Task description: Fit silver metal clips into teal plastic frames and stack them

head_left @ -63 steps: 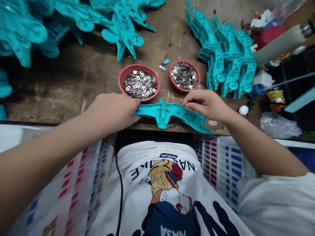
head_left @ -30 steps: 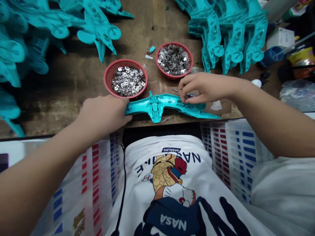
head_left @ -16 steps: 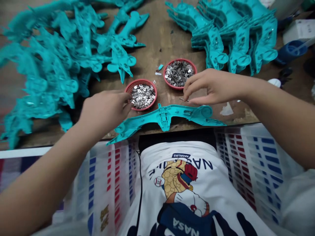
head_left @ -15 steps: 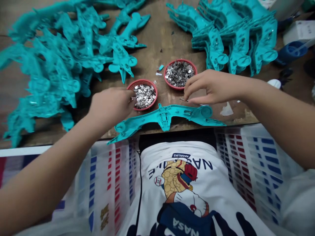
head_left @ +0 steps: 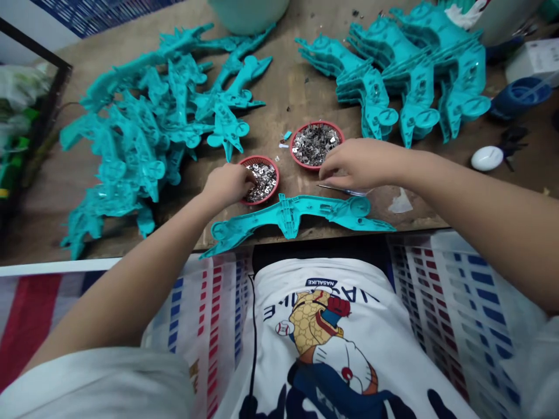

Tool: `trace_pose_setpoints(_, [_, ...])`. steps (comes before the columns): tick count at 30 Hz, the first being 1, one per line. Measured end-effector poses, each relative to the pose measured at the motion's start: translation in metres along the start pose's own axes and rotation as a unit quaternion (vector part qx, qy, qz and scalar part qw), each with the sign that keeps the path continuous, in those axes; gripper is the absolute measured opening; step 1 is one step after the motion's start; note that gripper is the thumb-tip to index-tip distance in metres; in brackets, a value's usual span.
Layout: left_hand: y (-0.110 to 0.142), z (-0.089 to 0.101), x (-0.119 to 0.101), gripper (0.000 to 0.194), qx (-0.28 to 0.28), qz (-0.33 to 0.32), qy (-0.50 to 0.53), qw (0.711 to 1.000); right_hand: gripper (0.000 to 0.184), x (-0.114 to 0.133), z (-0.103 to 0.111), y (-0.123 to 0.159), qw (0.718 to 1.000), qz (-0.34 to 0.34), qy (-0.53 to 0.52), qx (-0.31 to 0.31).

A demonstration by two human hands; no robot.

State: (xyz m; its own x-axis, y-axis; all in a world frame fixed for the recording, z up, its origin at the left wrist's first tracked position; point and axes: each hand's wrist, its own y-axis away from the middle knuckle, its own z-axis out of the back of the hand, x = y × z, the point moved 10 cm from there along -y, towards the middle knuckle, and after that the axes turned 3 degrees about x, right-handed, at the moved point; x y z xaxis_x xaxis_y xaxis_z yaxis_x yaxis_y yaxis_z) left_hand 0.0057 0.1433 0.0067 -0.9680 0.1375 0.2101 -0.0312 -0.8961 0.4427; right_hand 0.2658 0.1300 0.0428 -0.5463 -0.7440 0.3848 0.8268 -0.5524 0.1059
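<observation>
A long teal plastic part (head_left: 292,212) lies flat along the table's front edge, with neither hand on it. My left hand (head_left: 227,183) reaches into the left red basket (head_left: 274,174) of small shiny metal pieces, its fingers curled down among them. My right hand (head_left: 353,166) hovers at the near rim of the right red basket (head_left: 301,160), which holds similar metal bits, with its fingertips pinched together. A thin metal tool (head_left: 349,191) lies on the table just under that hand. What either hand pinches is hidden.
A loose heap of teal parts (head_left: 144,134) covers the table's left half. A neater stack of teal parts (head_left: 410,87) sits at the back right. A white oval object (head_left: 487,157) and a blue container (head_left: 517,96) are at the right. Striped crates (head_left: 458,302) flank my lap.
My left hand let go of the teal part's left end and moved into the left basket. My right hand lifted off the part toward the right basket. The view tilted up.
</observation>
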Motion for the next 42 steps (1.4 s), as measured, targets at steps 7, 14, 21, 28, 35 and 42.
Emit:
trace_pose_setpoints(7, [0.027,0.030,-0.001,0.035,-0.109,-0.060,0.224,0.967,0.020,0.008,0.011,-0.001,0.992,0.012,-0.071,-0.102])
trace_pose_setpoints(14, [0.100,0.061,-0.051,0.026,-0.199,-0.144,0.481,0.841,0.022,0.055,0.014,0.002,0.906,0.045,-0.367,-0.206])
trace_pose_setpoints(21, [0.121,0.074,-0.070,0.017,-0.308,-0.229,0.446,0.808,0.014,0.058,0.014,0.010,0.888,0.014,-0.387,-0.249])
trace_pose_setpoints(28, [0.119,0.039,-0.103,0.027,-0.291,-0.273,0.336,0.853,0.012,0.036,0.024,0.010,0.964,0.019,-0.199,-0.175])
trace_pose_setpoints(35, [0.074,0.039,-0.051,0.029,-0.241,-0.217,0.252,0.912,0.023,0.014,0.024,0.012,0.950,-0.060,-0.227,-0.208])
trace_pose_setpoints(42, [0.074,0.050,-0.040,0.030,-0.256,-0.172,0.454,0.836,0.028,0.025,0.002,-0.002,0.862,-0.094,-0.406,-0.289])
